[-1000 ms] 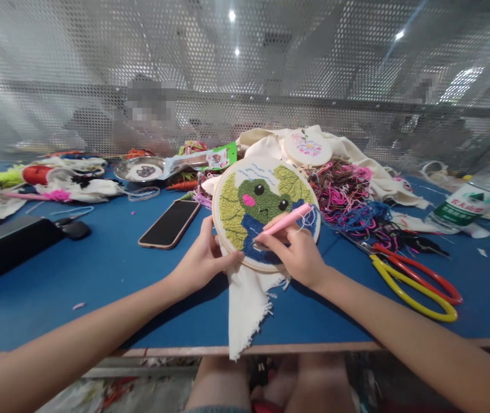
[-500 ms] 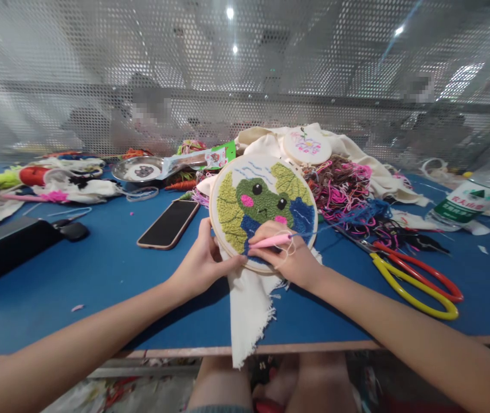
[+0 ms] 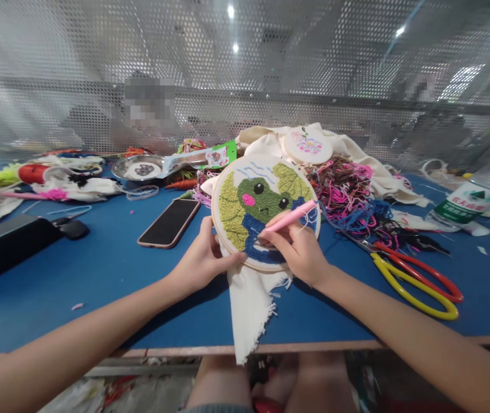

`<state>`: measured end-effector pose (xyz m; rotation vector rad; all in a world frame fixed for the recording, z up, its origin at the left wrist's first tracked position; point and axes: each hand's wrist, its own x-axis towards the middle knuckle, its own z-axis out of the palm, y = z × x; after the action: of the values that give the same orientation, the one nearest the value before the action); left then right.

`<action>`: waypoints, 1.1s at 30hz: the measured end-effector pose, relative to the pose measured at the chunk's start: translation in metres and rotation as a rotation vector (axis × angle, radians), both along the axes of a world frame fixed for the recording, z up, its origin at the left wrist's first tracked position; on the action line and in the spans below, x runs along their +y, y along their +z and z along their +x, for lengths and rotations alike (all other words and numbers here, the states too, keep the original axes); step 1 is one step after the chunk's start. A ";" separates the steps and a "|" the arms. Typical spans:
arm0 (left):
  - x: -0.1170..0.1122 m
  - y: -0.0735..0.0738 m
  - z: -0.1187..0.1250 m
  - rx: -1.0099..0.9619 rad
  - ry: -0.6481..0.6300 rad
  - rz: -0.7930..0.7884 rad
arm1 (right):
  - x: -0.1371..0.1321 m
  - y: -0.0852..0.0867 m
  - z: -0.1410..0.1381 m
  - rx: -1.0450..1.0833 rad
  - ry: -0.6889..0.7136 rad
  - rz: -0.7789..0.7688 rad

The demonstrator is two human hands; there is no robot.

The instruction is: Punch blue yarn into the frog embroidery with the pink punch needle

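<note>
My left hand (image 3: pixel 202 255) is closed on the lower left rim of a round embroidery hoop (image 3: pixel 215 212), thumb on the front and fingers behind. White cloth stretched in it carries a looped-yarn frog (image 3: pixel 253 192) with yellow-green leaves and blue patches. My right hand (image 3: pixel 300 249) grips a pink punch needle (image 3: pixel 291 216), its handle slanting up to the right and its tip low on the blue part. Blue yarn (image 3: pixel 328 215) trails from the handle end toward the right. Frayed cloth (image 3: pixel 247 310) hangs below the hoop over the table edge.
Red and yellow handled scissors (image 3: pixel 416 281) lie right of the hoop, near tangled yarn (image 3: pixel 339 183) and a plastic bottle (image 3: pixel 463 201). A phone (image 3: pixel 169 223) and a black box (image 3: pixel 8 244) lie left. Behind are a metal dish (image 3: pixel 120 166) and a smaller hoop (image 3: pixel 309 146).
My right hand has moved slightly right and up, and the punch needle has tilted from nearly level to a steep slant. More of the blue stitching shows. The left hand stays on the hoop.
</note>
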<state>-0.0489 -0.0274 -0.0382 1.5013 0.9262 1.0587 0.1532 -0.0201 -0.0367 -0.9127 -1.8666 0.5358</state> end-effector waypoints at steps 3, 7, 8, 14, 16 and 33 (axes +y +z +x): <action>0.001 0.001 0.000 -0.012 -0.005 0.002 | 0.001 -0.002 0.000 -0.014 0.006 0.030; 0.001 0.001 0.001 0.028 0.007 -0.007 | 0.003 -0.005 0.000 -0.087 0.082 0.184; 0.001 0.001 0.001 0.034 0.005 -0.009 | 0.004 -0.005 0.000 -0.132 0.103 0.219; 0.000 0.000 0.002 0.018 -0.002 0.000 | 0.005 -0.003 -0.003 -0.263 0.088 0.213; 0.001 0.000 0.002 0.047 0.013 -0.013 | 0.004 -0.004 -0.002 -0.181 0.032 0.144; -0.002 0.001 0.003 0.020 -0.003 0.014 | 0.008 -0.007 0.001 0.005 0.093 0.044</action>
<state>-0.0460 -0.0290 -0.0375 1.5267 0.9318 1.0524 0.1543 -0.0117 -0.0433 -0.7984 -1.9154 0.5508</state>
